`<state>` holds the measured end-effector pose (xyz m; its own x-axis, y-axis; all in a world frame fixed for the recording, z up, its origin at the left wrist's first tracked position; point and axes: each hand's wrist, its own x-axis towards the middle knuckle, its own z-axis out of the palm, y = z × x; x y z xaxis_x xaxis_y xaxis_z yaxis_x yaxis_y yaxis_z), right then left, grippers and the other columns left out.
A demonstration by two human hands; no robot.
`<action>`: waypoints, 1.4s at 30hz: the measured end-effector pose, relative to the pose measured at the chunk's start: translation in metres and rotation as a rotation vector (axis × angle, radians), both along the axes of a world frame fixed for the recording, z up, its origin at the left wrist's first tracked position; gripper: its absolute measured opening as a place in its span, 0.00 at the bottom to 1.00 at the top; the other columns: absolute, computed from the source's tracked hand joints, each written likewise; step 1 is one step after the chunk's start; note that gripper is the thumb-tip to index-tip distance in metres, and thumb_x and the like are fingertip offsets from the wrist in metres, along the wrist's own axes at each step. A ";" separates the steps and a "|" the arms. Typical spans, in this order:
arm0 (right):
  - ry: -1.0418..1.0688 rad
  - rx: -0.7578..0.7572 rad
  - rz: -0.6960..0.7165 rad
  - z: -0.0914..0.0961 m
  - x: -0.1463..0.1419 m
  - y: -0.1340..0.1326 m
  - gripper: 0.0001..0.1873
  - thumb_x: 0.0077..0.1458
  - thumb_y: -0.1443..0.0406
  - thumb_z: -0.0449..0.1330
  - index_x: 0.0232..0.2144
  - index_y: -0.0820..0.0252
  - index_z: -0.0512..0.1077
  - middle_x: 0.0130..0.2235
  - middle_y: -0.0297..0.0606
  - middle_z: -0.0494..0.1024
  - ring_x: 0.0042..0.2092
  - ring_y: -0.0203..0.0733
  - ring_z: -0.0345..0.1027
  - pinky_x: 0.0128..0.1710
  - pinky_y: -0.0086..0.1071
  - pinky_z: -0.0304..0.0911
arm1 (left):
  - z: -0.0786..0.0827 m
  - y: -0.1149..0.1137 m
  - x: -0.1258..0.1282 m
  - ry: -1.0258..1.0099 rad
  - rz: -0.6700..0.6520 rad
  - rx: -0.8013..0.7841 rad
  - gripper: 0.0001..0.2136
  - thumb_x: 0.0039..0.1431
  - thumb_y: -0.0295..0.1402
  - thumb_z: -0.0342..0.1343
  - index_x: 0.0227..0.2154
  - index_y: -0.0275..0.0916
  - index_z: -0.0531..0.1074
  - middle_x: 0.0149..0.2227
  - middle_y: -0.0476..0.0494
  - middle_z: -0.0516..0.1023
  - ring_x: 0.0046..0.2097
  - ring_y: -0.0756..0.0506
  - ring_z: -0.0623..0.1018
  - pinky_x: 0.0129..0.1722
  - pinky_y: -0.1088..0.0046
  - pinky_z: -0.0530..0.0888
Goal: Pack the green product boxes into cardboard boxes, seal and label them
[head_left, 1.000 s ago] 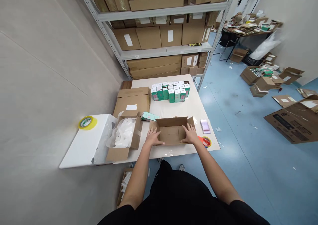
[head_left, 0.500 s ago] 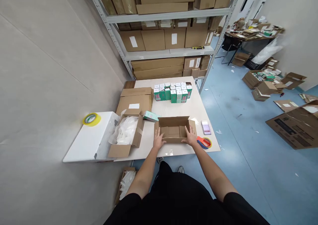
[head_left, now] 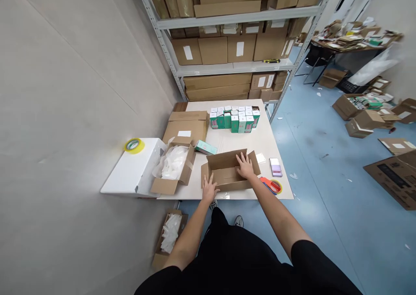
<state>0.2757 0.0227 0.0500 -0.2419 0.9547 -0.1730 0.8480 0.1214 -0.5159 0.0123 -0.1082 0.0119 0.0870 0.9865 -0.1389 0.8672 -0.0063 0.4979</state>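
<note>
An open, empty cardboard box (head_left: 224, 173) sits on the white table (head_left: 240, 141) near its front edge, turned slightly askew. My left hand (head_left: 209, 189) lies flat with spread fingers at the box's near left corner, touching the front flap. My right hand (head_left: 245, 165) rests with fingers stretched out on the box's right inner side. Neither hand holds anything. A teal carton (head_left: 205, 147) lies on its side just behind the box.
Several green-and-white cartons (head_left: 234, 118) stand at the table's back. An open box of white plastic bags (head_left: 173, 165) and flat cardboard boxes (head_left: 187, 128) lie left. A red tape dispenser (head_left: 272, 185), yellow tape roll (head_left: 134, 145), shelving (head_left: 234, 39) and floor boxes (head_left: 390, 173) surround.
The box has turned slightly on the table. My left hand slid back from the box's inside to its near left corner; my right hand moved further in along the right side.
</note>
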 end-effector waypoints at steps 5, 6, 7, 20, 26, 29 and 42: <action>0.019 -0.003 -0.068 -0.009 -0.023 0.017 0.48 0.57 0.61 0.61 0.76 0.51 0.51 0.80 0.38 0.33 0.78 0.62 0.18 0.74 0.64 0.22 | 0.005 0.003 -0.006 -0.058 -0.011 -0.038 0.04 0.58 0.28 0.68 0.33 0.39 0.78 0.77 0.42 0.52 0.77 0.24 0.32 0.74 0.34 0.41; 0.029 0.011 -0.089 -0.009 -0.028 0.017 0.49 0.57 0.62 0.61 0.77 0.52 0.50 0.80 0.39 0.33 0.78 0.62 0.17 0.74 0.64 0.22 | 0.005 0.003 -0.006 -0.062 -0.013 -0.037 0.04 0.58 0.28 0.67 0.34 0.39 0.78 0.77 0.42 0.52 0.77 0.24 0.31 0.74 0.35 0.41; 0.037 0.034 -0.105 -0.008 -0.033 0.015 0.49 0.57 0.63 0.60 0.77 0.53 0.49 0.80 0.40 0.33 0.78 0.63 0.17 0.73 0.64 0.22 | 0.004 0.003 -0.004 -0.063 -0.017 -0.033 0.04 0.58 0.28 0.67 0.35 0.39 0.78 0.77 0.42 0.53 0.77 0.24 0.31 0.74 0.34 0.41; -0.026 0.159 0.042 0.026 -0.031 0.050 0.25 0.74 0.52 0.45 0.56 0.49 0.78 0.61 0.47 0.77 0.67 0.61 0.57 0.72 0.59 0.31 | 0.000 -0.002 -0.002 -0.115 -0.004 -0.021 0.05 0.59 0.24 0.65 0.33 0.41 0.79 0.77 0.46 0.54 0.78 0.26 0.31 0.74 0.33 0.39; -0.145 -0.026 0.086 0.024 -0.029 0.104 0.26 0.74 0.49 0.45 0.50 0.51 0.79 0.53 0.47 0.82 0.59 0.59 0.66 0.66 0.56 0.46 | -0.002 -0.001 -0.008 -0.086 -0.050 -0.021 0.04 0.61 0.26 0.63 0.35 0.43 0.80 0.76 0.48 0.56 0.78 0.27 0.31 0.74 0.34 0.42; -0.177 -0.096 0.076 0.012 -0.034 0.112 0.25 0.74 0.49 0.45 0.55 0.49 0.78 0.57 0.46 0.81 0.62 0.59 0.65 0.68 0.58 0.44 | -0.006 -0.002 -0.008 -0.115 -0.045 -0.029 0.05 0.62 0.25 0.62 0.34 0.43 0.79 0.76 0.49 0.56 0.78 0.29 0.29 0.74 0.34 0.40; -0.365 -0.031 -0.184 -0.008 -0.081 0.080 0.32 0.74 0.57 0.43 0.75 0.58 0.56 0.77 0.52 0.52 0.76 0.62 0.43 0.71 0.58 0.46 | -0.007 -0.006 -0.016 0.065 -0.136 0.109 0.06 0.59 0.34 0.68 0.38 0.41 0.80 0.73 0.41 0.63 0.78 0.25 0.42 0.70 0.31 0.55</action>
